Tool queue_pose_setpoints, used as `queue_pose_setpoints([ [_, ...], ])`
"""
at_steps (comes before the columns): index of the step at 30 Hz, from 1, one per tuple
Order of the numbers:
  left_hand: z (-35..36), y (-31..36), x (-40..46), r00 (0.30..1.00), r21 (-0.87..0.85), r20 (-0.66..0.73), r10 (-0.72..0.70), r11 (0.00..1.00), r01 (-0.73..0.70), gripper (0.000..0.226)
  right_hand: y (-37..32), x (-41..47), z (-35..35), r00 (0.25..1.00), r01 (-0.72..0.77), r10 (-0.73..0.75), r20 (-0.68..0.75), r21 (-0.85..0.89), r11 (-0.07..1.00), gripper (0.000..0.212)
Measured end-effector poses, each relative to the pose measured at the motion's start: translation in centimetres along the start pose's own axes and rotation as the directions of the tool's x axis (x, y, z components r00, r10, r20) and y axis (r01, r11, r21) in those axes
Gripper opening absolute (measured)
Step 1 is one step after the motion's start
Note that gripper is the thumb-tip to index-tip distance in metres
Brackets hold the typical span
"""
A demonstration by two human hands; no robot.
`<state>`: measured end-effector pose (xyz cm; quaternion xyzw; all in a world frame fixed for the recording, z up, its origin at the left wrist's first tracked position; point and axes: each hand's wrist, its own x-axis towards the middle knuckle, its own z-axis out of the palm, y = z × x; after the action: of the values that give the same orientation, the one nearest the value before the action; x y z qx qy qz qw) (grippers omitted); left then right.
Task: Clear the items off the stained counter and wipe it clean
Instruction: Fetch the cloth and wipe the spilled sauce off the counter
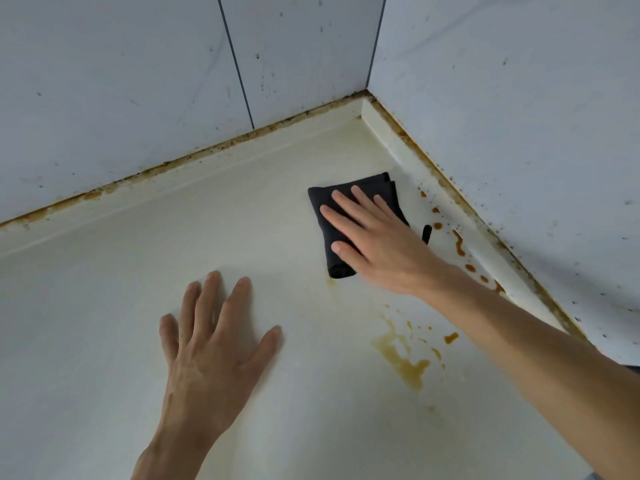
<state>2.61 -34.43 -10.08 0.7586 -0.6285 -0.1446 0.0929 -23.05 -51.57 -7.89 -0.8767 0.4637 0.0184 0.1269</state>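
A folded black cloth (pixel 327 206) lies on the cream counter (pixel 104 306) near the back right corner. My right hand (pixel 377 237) presses flat on the cloth with straight fingers. My left hand (pixel 207 344) rests flat on the bare counter, fingers spread, to the left and nearer. A brown smeared stain (pixel 401 358) marks the counter below my right forearm. Orange-brown drops (pixel 460 244) run along the right edge beside the cloth.
Pale tiled walls (pixel 138 81) meet in the corner behind the counter, speckled with dark spots. A raised cream lip (pixel 408 143) with grimy brown sealant runs along both walls. No other objects show on the counter.
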Motion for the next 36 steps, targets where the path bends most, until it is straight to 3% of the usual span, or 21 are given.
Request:
queue_pose_setpoints([
  [4,0.3,0.0,0.1,1.0,0.012,-0.016,-0.004,1.0,0.004,0.08,-0.7,3.0,1.7,0.999,-0.001,-0.001,-0.048,-0.04,0.999,0.065],
  [12,0.7,0.2,0.3,0.998,-0.02,-0.053,-0.037,0.999,0.035,0.084,3.5,11.5,-1.0,0.977,-0.2,0.202,-0.072,0.04,0.979,0.067],
  [20,0.8,-0.2,0.3,0.998,-0.017,-0.048,-0.034,0.999,0.034,0.083,2.9,11.6,-0.4,0.903,-0.394,0.411,-0.128,0.136,0.909,0.071],
  [24,1.1,-0.6,0.3,0.999,0.005,-0.05,-0.01,1.0,0.011,0.082,0.8,7.7,0.7,0.851,-0.483,0.503,-0.152,0.15,0.863,0.072],
  [30,1.1,-0.7,0.4,0.999,0.028,-0.041,0.007,1.0,-0.006,0.08,-1.3,-0.9,2.0,0.878,-0.462,0.456,-0.148,-0.007,0.887,0.074],
  [36,0.3,-0.3,0.3,1.0,0.029,-0.014,0.011,1.0,-0.011,0.078,2.2,4.7,0.1,0.907,-0.401,0.402,-0.124,0.035,0.915,0.071],
])
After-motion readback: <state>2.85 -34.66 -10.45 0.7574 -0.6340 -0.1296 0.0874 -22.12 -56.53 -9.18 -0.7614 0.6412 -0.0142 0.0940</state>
